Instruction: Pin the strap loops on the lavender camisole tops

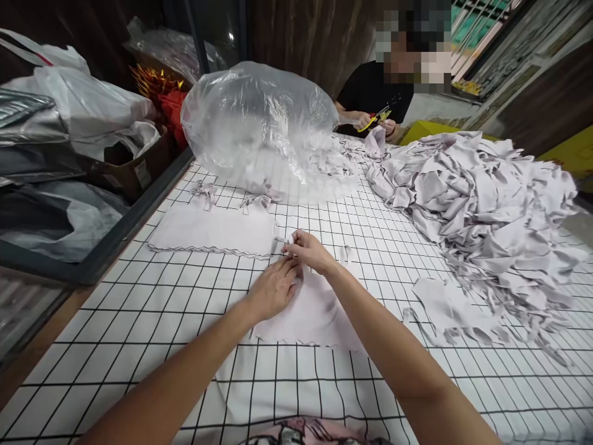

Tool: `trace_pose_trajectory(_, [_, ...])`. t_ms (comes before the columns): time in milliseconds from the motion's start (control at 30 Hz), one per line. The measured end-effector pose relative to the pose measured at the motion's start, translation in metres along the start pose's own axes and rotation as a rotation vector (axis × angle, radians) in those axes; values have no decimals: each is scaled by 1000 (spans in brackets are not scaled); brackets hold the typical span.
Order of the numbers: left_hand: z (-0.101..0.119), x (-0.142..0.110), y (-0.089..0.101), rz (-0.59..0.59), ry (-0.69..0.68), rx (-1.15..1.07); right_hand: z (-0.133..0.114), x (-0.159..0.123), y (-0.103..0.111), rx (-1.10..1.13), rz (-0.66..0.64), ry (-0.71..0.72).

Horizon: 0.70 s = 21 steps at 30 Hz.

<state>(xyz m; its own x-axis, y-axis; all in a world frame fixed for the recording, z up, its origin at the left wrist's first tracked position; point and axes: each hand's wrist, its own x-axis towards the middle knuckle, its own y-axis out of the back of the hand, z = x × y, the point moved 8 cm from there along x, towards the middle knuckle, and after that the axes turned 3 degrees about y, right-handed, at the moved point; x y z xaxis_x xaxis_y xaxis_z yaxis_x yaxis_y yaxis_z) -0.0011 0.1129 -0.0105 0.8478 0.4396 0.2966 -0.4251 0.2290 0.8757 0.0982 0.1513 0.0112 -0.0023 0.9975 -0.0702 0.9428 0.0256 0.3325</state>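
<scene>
A pale pink fabric piece (315,312) with a wavy lower edge lies flat on the checked cloth in front of me. My left hand (274,287) rests palm down on its upper left part, fingers stretched out. At its top edge my right hand (312,250) pinches a thin fabric strip (280,240), whose end pokes out to the left of the fingertips. My right fingers partly hide where the strip meets the piece. Just beyond, to the left, sits a neat stack of similar fabric pieces (213,230) with narrow straps (257,201) at its far edge.
A large heap of pale fabric pieces (463,185) covers the right side; a loose piece (454,309) lies nearer. A clear plastic bag (264,117) bulges at the back. Across the table a person holds yellow scissors (365,125). Bags and a cardboard box (143,167) stand left.
</scene>
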Motion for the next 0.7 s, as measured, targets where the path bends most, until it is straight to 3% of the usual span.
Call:
trace_pose_trajectory(67, [0, 2, 1, -7, -1, -25, -31, -26, 2, -20, -58, 120])
trace_pose_trajectory(167, [2, 2, -1, -30, -27, -36, -75, -80, -11, -225, -312, 381])
trace_pose_trajectory(267, [0, -1, -2, -19, -13, -2, -81, -122, -13, -320, -434, 412])
trace_pose_trajectory(333, [-1, -2, -2, -9, 0, 8, -73, -131, -5, -287, -370, 357])
trace_pose_trajectory(400, [-1, -3, -2, -21, 3, 6, -58, -125, 9, -196, -205, 264])
trace_pose_trajectory(467, [-1, -2, -1, -33, 17, 14, -35, -111, 23, -130, 5, 107])
trace_pose_trajectory(533, [-2, -2, -1, -38, 28, 39, -7, -93, 25, -112, 120, -81])
trace_pose_trajectory(700, [-4, -2, -4, -60, 35, 75, 41, -52, -1, 64, 31, -353])
